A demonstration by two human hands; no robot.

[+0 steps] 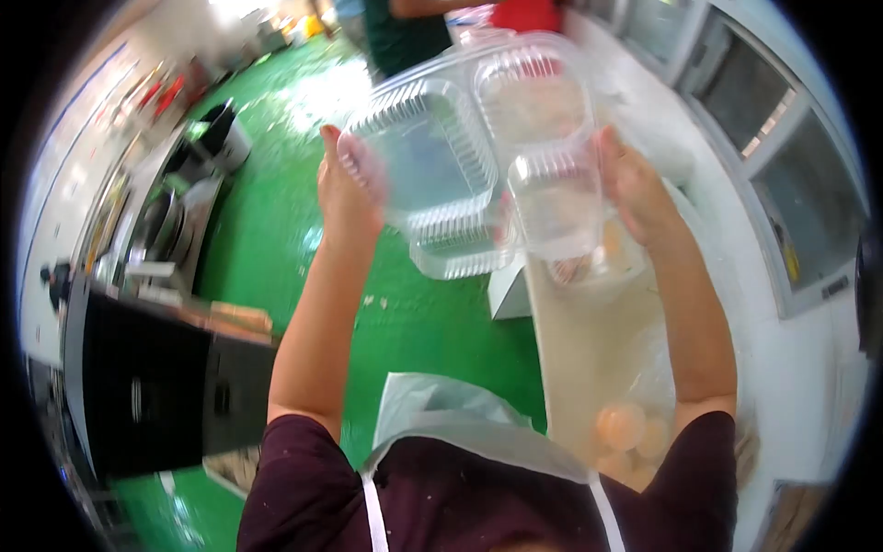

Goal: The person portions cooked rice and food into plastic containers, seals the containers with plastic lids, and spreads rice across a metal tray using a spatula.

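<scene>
A clear plastic tray point(432, 152) with several moulded compartments is held up in front of me between both hands. My left hand point(351, 189) grips its left edge, the thumb and fingers closed on the rim. At the right edge, my right hand point(636, 189) holds the tray, its fingers partly seen through the plastic. The tray is tilted and looks empty. Below my right hand, a pale table point(584, 368) bears clear plastic items and several round orange-toned things point(621, 426), too blurred to name.
Green floor point(441, 340) lies below. Black cabinets point(152, 386) and a counter with bowls point(158, 225) stand left, near a dark bucket point(225, 138). Another person in dark green point(400, 41) is ahead at the top. Windows point(745, 92) line the right wall.
</scene>
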